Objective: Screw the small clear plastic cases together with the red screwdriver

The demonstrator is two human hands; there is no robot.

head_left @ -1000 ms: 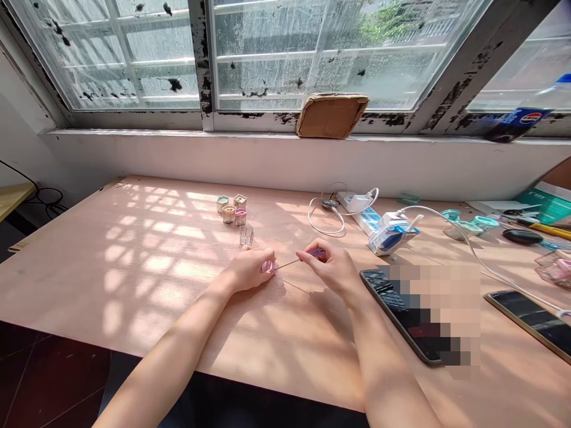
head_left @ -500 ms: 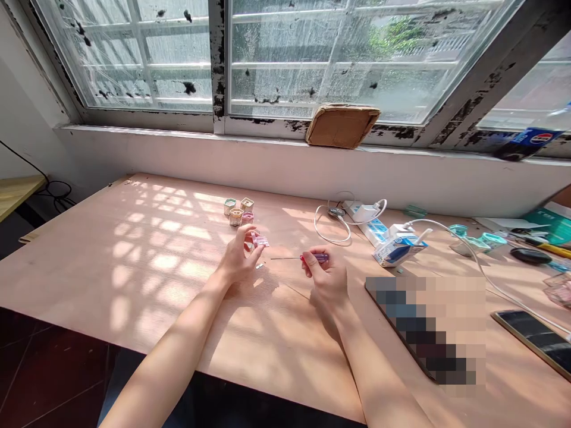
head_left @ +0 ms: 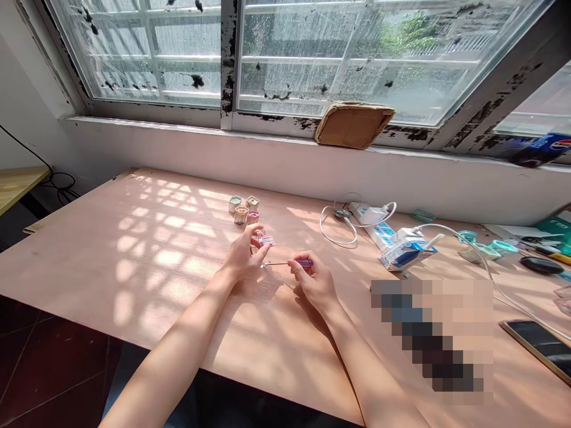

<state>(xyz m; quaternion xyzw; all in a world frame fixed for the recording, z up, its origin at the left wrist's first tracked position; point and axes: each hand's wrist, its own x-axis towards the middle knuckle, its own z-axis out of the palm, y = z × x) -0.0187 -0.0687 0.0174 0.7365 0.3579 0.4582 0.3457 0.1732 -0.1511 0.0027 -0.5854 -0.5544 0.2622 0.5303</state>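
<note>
My left hand (head_left: pixel 242 257) is closed in a pinch on a small pinkish, see-through plastic piece (head_left: pixel 267 239), held above the table. My right hand (head_left: pixel 316 280) grips a thin screwdriver (head_left: pixel 304 263) by its purple-red handle. Its slim shaft points left, and the tip lies below the pink piece, close to my left thumb. At that tip a tiny shiny bit (head_left: pixel 263 266) shows; whether the two touch I cannot tell. Just beyond my left hand, several small six-sided pots (head_left: pixel 241 215) in green, tan, orange and pink stand clustered.
To the right are a power strip (head_left: pixel 381 233) with white cables, a blue-and-white carton (head_left: pixel 405 257), teal plastic containers (head_left: pixel 479 252), a black mouse (head_left: pixel 541 265) and a phone (head_left: pixel 539 348). A blurred-out patch covers something dark nearby. Cardboard (head_left: pixel 354 126) leans on the window.
My right hand has brought the screwdriver leftwards, so its tip now reaches the tiny shiny bit below my left hand. My left hand still pinches the pink piece. The whole view has shifted slightly.
</note>
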